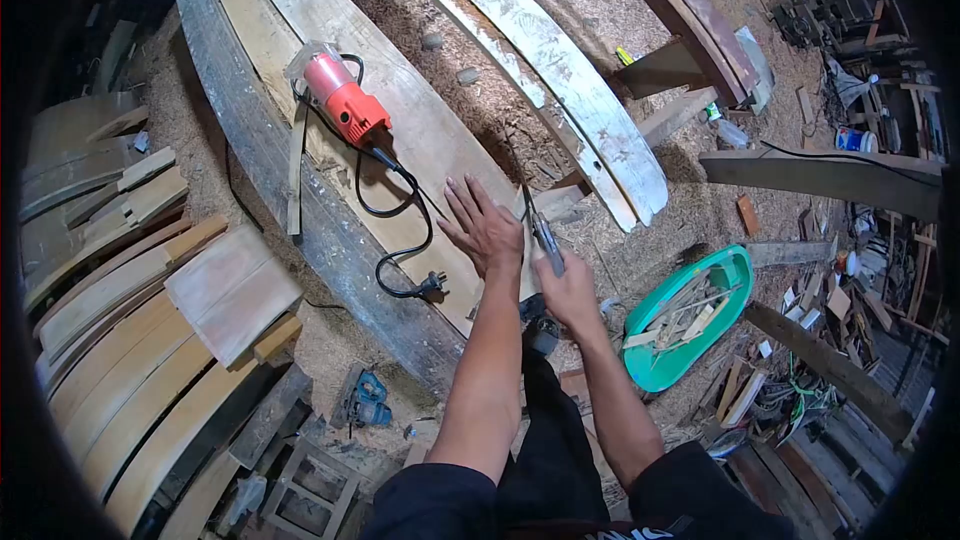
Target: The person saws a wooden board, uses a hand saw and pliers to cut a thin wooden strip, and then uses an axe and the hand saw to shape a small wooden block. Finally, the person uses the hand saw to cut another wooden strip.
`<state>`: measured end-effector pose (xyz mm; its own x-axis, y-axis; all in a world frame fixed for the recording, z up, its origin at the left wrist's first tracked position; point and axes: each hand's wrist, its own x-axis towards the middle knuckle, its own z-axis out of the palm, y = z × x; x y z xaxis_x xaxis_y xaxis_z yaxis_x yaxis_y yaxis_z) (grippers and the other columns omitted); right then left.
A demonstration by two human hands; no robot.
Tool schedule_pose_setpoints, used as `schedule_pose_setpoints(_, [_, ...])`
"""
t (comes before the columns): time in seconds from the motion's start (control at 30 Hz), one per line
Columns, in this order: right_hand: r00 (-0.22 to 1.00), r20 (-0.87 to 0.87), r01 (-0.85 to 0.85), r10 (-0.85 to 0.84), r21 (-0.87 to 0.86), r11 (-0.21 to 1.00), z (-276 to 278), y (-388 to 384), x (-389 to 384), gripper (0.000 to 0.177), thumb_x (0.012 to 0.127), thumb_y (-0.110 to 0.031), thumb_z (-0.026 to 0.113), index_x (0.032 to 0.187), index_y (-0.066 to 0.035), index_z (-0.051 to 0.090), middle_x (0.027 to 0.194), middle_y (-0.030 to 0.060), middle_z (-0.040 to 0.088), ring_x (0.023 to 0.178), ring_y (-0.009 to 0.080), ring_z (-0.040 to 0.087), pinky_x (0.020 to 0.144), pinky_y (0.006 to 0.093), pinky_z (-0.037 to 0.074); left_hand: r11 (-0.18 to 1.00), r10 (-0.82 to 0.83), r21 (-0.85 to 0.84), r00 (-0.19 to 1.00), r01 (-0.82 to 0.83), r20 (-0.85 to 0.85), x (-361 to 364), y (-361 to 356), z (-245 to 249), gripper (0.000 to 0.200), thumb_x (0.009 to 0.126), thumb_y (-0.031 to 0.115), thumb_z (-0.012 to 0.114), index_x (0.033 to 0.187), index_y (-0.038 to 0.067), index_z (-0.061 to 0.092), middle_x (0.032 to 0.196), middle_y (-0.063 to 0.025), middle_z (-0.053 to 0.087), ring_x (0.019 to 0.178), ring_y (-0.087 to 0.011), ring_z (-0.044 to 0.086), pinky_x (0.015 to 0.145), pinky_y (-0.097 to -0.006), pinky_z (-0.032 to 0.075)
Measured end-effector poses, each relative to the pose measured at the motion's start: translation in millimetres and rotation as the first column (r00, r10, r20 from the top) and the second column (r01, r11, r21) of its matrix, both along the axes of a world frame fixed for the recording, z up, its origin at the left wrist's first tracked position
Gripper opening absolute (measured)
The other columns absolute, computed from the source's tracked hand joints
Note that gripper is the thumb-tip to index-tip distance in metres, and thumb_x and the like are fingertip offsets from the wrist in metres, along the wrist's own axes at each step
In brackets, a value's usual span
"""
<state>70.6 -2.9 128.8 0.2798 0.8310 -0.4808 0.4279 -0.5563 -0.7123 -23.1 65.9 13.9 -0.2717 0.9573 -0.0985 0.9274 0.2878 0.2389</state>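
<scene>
My left hand (487, 232) lies flat on a wide pale wooden board (400, 105), fingers stretched out, holding nothing. Just to its right, my right hand (570, 290) is closed around the grey handle of what looks like a handsaw (545, 238). The thin dark blade points away from me along the board's right edge and is seen nearly edge-on. A red corded power tool (345, 100) rests on the board beyond my left hand. Its black cord loops toward me and ends in a plug (431, 284) near the board's left side.
Under the board is a worn grey plank (340, 270). Curved boards are stacked at left (130, 380). A blue power tool (370, 400) sits on the sawdust-covered floor. At right stands a green tub (655, 372) of wood scraps. A white-smeared curved plank (560, 70) lies ahead.
</scene>
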Motion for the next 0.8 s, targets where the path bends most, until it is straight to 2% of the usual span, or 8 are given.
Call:
schedule_pose_setpoints(0.03, [0.998, -0.041, -0.048, 0.048, 0.003, 0.999, 6.6, -3.5, 0.0, 0.039, 0.092, -0.036, 0.064, 0.083, 0.002, 0.062, 0.064, 0.0186, 0.06, 0.059, 0.0313, 0.061, 0.06, 0.0425, 0.048, 1.0, 0.004, -0.004, 1.0, -0.004, 0.005, -0.8, -2.0, -2.1, 0.07, 0.091, 0.025, 0.046, 0.155, 0.01, 0.024, 0.164, -0.0156, 0.014, 0.152, -0.0295, 0.013, 0.117, -0.0627, 0.004])
schedule_pose_setpoints(0.07, [0.975, -0.219, 0.057, -0.023, 0.15, 0.987, 0.4, -17.9, -2.4, 0.03, 0.093, -0.028, 0.065, 0.082, 0.0, 0.062, 0.062, 0.002, 0.049, 0.059, 0.0119, 0.047, 0.056, 0.0331, 0.04, 1.0, 0.002, 0.018, 1.0, -0.002, -0.009, -1.2, -3.0, -6.0, 0.068, 0.091, 0.025, 0.046, 0.155, 0.01, 0.026, 0.163, -0.0161, 0.016, 0.152, -0.0298, 0.015, 0.117, -0.0628, 0.006])
schedule_pose_setpoints(0.17, [0.989, -0.121, 0.111, -0.085, 0.227, 0.968, -16.8, -25.3, 5.0, 0.031, 0.091, -0.03, 0.067, 0.082, -0.001, 0.061, 0.06, 0.0103, 0.054, 0.055, 0.0176, 0.051, 0.055, 0.0357, 0.043, 0.999, -0.008, 0.052, 1.0, 0.009, -0.005, -0.1, -3.6, 4.2, 0.067, 0.092, 0.025, 0.046, 0.154, 0.009, 0.028, 0.163, -0.0162, 0.019, 0.151, -0.0296, 0.016, 0.117, -0.0629, 0.008])
schedule_pose_setpoints(0.2, [0.987, -0.085, 0.147, -0.134, 0.173, 0.974, -18.8, -20.9, 8.1, 0.033, 0.092, -0.03, 0.067, 0.079, -0.001, 0.06, 0.057, 0.009, 0.049, 0.053, 0.0155, 0.048, 0.052, 0.0346, 0.04, 0.997, -0.005, 0.074, 0.999, 0.008, -0.04, 0.8, -3.6, 2.9, 0.066, 0.092, 0.025, 0.046, 0.154, 0.009, 0.029, 0.162, -0.0156, 0.022, 0.151, -0.0292, 0.017, 0.117, -0.0627, 0.011])
schedule_pose_setpoints(0.33, [0.987, -0.005, 0.152, -0.158, 0.296, 0.943, -15.8, -19.5, 2.1, 0.033, 0.092, -0.03, 0.068, 0.077, -0.002, 0.059, 0.056, 0.0077, 0.047, 0.051, 0.0139, 0.043, 0.049, 0.0347, 0.037, 0.996, -0.007, 0.085, 0.999, 0.012, -0.054, -0.2, -4.5, -0.7, 0.066, 0.092, 0.025, 0.046, 0.154, 0.009, 0.028, 0.162, -0.0158, 0.021, 0.151, -0.0288, 0.018, 0.117, -0.0625, 0.011])
schedule_pose_setpoints(0.43, [0.977, -0.072, 0.211, -0.198, 0.34, 0.916, -21.1, -19.9, 0.6, 0.032, 0.092, -0.028, 0.068, 0.077, -0.002, 0.059, 0.056, 0.0073, 0.047, 0.051, 0.0131, 0.042, 0.049, 0.0337, 0.036, 0.997, 0.0, 0.076, 0.999, 0.003, -0.048, 0.9, -4.5, -1.0, 0.067, 0.092, 0.025, 0.046, 0.154, 0.009, 0.028, 0.162, -0.0158, 0.02, 0.151, -0.0287, 0.017, 0.117, -0.0624, 0.01])
schedule_pose_setpoints(0.53, [0.973, -0.097, 0.226, -0.208, 0.254, 0.94, -15.6, -15.5, 5.0, 0.029, 0.092, -0.025, 0.069, 0.077, -0.002, 0.059, 0.055, 0.0064, 0.046, 0.051, 0.0123, 0.042, 0.048, 0.0328, 0.036, 0.998, 0.004, 0.067, 0.999, -0.001, -0.041, 0.3, -5.2, -2.1, 0.067, 0.092, 0.026, 0.046, 0.155, 0.01, 0.027, 0.163, -0.0156, 0.019, 0.151, -0.0288, 0.017, 0.118, -0.0618, 0.009])
schedule_pose_setpoints(0.8, [0.986, -0.066, 0.162, -0.151, 0.228, 0.96, 14.9, -44.3, -3.9, 0.03, 0.094, -0.024, 0.068, 0.076, -0.002, 0.056, 0.053, 0.0025, 0.043, 0.05, 0.0076, 0.04, 0.045, 0.0309, 0.034, 0.997, 0.002, 0.074, 0.999, 0.001, -0.042, 0.8, -4.9, -3.3, 0.067, 0.092, 0.026, 0.047, 0.155, 0.01, 0.027, 0.163, -0.0159, 0.019, 0.151, -0.0291, 0.017, 0.118, -0.062, 0.008])
